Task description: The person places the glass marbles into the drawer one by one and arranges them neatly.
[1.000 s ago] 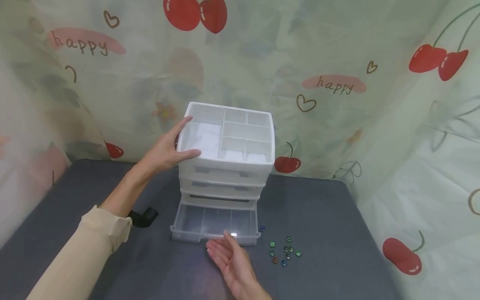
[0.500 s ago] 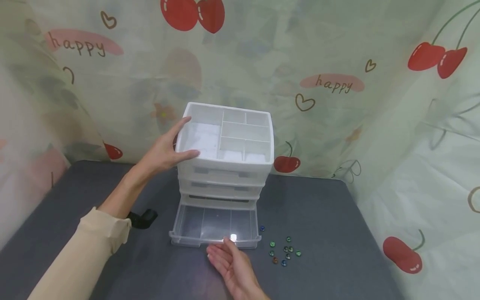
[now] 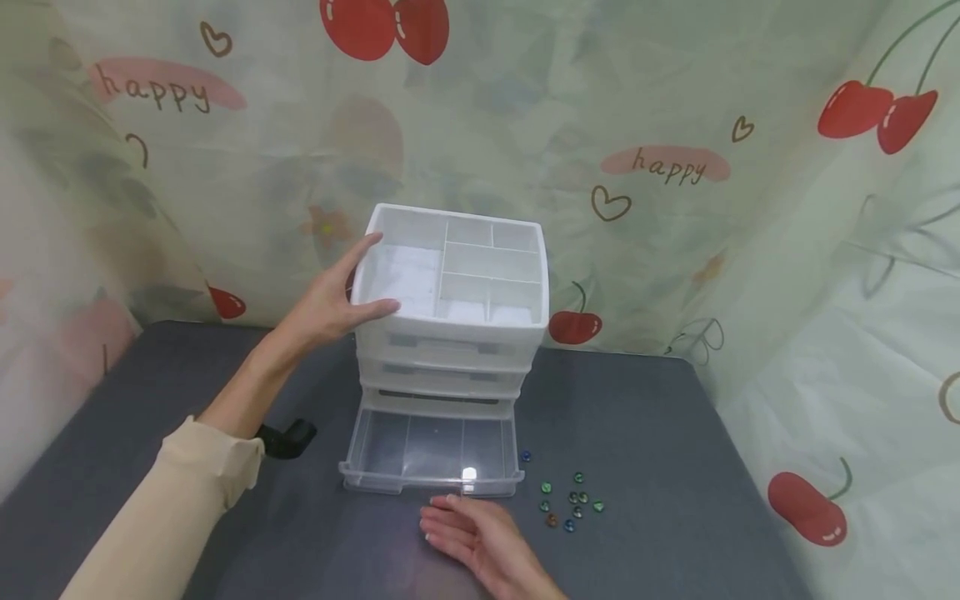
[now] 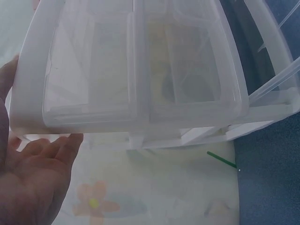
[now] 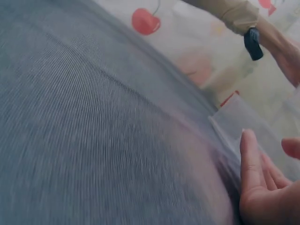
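A white plastic drawer unit (image 3: 442, 354) with a divided top tray stands on the dark table. My left hand (image 3: 326, 300) grips its upper left side, thumb at the front rim and fingers toward the back. The left wrist view shows this hand (image 4: 44, 164) curled at the edge of the clear side wall. At the bottom, a transparent drawer (image 3: 433, 442) with dividers is pulled out. Just in front of its lip is my right hand (image 3: 483, 537), palm turned sideways, fingers nearly straight and holding nothing. In the right wrist view the same hand (image 5: 265, 187) appears beside the drawer corner.
Several glass marbles, among them a green marble (image 3: 597, 507) and an orange marble (image 3: 552, 520), lie on the table (image 3: 645, 442) right of the drawer. A patterned curtain (image 3: 510, 125) surrounds the back and sides. A black strap (image 3: 288, 439) hangs at the left wrist.
The bottom drawer has slid slightly farther out toward me. My right hand has come away from its lip, moving down and a little right. The left hand stays put.
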A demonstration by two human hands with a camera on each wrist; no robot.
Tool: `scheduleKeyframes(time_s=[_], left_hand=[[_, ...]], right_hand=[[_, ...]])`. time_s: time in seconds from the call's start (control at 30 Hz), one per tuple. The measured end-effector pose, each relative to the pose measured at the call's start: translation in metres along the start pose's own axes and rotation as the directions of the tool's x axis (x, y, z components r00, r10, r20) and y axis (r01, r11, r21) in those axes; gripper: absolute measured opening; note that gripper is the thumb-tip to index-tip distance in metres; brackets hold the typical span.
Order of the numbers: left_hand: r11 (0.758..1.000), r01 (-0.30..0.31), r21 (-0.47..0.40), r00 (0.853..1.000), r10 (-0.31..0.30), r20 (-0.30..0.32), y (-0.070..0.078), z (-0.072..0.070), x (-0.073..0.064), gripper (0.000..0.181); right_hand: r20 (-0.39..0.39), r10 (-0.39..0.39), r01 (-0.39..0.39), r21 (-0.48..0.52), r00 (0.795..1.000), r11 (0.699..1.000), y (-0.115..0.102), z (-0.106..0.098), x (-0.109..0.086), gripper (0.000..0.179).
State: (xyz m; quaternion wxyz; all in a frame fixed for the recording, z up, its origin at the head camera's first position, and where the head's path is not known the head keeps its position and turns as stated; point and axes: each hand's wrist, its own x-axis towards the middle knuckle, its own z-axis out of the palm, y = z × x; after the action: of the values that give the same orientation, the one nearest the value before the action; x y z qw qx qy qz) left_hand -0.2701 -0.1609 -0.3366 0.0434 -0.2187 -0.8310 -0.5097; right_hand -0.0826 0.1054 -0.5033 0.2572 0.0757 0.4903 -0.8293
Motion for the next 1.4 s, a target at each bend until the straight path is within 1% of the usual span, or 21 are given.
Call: scheduleKeyframes(time_s=[0.1, 0.2, 0.3, 0.4, 0.47, 0.6, 0.77, 0.9, 1.07, 1.23, 1.37, 1.4], left_hand=[[1.000, 0.000, 0.005, 1.000, 0.000, -0.006, -0.001, 0.001, 0.001, 0.093], [1.000, -0.001, -0.006, 1.000, 0.001, 0.001, -0.001, 0.002, 0.001, 0.093], [1.000, -0.001, -0.019, 1.000, 0.001, 0.007, 0.001, 0.001, 0.001, 0.093], [1.000, -0.003, -0.018, 1.000, 0.003, 0.007, 0.001, 0.001, 0.002, 0.093], [1.000, -0.005, -0.009, 1.000, 0.005, 0.006, 0.001, 0.001, 0.002, 0.093], [1.000, -0.008, -0.003, 1.000, 0.008, 0.001, -0.001, 0.001, 0.003, 0.093], [1.000, -0.012, -0.009, 1.000, 0.012, -0.009, -0.002, 0.001, 0.002, 0.092], [1.000, -0.015, -0.007, 1.000, 0.015, -0.012, 0.000, 0.001, 0.001, 0.093], [1.000, -0.011, -0.027, 1.000, 0.011, -0.011, 0.001, 0.000, 0.001, 0.093], [0.999, -0.025, -0.024, 1.000, 0.024, -0.014, 0.000, 0.001, 0.001, 0.092], [0.999, -0.037, -0.027, 0.999, 0.036, -0.019, -0.002, 0.002, 0.000, 0.092], [0.999, -0.038, -0.029, 0.999, 0.038, -0.020, -0.002, 0.003, 0.000, 0.092]], right_hand=[[0.050, -0.012, 0.015, -0.071, 0.999, 0.997, -0.003, -0.009, -0.004, 0.047], [0.082, -0.021, 0.034, -0.155, 0.996, 0.987, -0.009, -0.018, -0.010, 0.042], [0.106, -0.028, 0.053, -0.240, 0.994, 0.969, -0.015, -0.027, -0.015, 0.039], [0.122, -0.049, 0.087, -0.327, 0.991, 0.941, -0.022, -0.037, -0.020, 0.039], [0.133, -0.075, 0.122, -0.391, 0.988, 0.912, -0.027, -0.044, -0.023, 0.037], [0.158, -0.109, 0.176, -0.513, 0.981, 0.840, -0.038, -0.056, -0.028, 0.034], [0.209, -0.149, 0.247, -0.604, 0.966, 0.758, -0.051, -0.070, -0.034, 0.032], [0.205, -0.214, 0.296, -0.667, 0.955, 0.683, -0.061, -0.083, -0.039, 0.031], [0.209, -0.290, 0.349, -0.709, 0.934, 0.613, -0.072, -0.096, -0.043, 0.029], [0.246, -0.367, 0.423, -0.719, 0.897, 0.552, -0.079, -0.107, -0.047, 0.027], [0.235, -0.423, 0.439, -0.751, 0.875, 0.493, -0.084, -0.117, -0.050, 0.025], [0.221, -0.433, 0.433, -0.759, 0.874, 0.486, -0.085, -0.119, -0.050, 0.025]])
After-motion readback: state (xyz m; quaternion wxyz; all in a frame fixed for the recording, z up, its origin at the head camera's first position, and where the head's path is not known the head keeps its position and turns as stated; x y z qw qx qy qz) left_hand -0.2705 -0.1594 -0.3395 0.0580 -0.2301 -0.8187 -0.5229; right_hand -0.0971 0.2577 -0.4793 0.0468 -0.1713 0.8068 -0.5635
